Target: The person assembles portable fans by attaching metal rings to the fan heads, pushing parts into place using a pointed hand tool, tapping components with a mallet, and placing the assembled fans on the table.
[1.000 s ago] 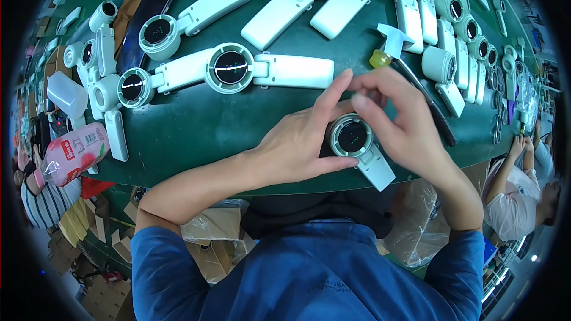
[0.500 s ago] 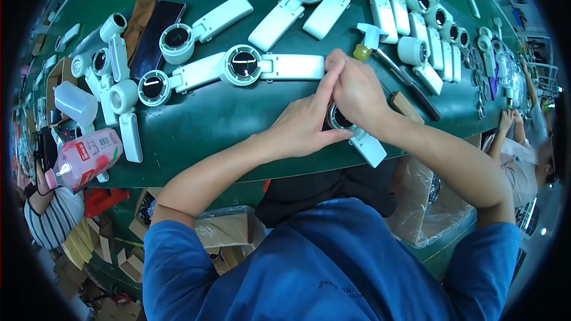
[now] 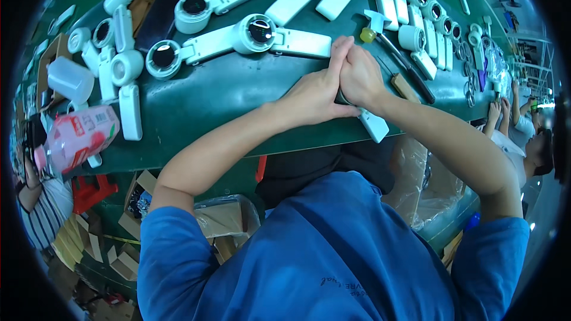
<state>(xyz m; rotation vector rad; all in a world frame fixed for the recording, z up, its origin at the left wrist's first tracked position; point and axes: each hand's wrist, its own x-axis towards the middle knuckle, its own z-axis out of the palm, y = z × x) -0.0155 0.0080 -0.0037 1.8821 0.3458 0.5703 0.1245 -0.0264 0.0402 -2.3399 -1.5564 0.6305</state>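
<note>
My left hand [image 3: 318,96] and my right hand [image 3: 361,78] are pressed together over a white handheld fan near the bench's front edge. Its handle [image 3: 373,126] sticks out below my right wrist; the round head is almost wholly hidden between my palms. The left thumb lies across the fan's lower side, and the right fingers are folded against the left fingers. Just beyond my fingertips lies another white fan with a folding handle [image 3: 303,43] and a dark round face [image 3: 260,31]. Right of my hands is a small hammer with a yellow face [image 3: 368,34] and dark handle [image 3: 419,78].
Several more white fans stand in rows at the right [image 3: 411,37] and lie at the left [image 3: 126,68]. A wooden-handled awl [image 3: 404,88] lies by the hammer. A pink bottle [image 3: 80,137] and a translucent container [image 3: 70,79] are at the left. People sit at both sides.
My view has shifted, so the bench things sit higher in it. My hands have closed further over the fan, and its dark round face no longer shows between them.
</note>
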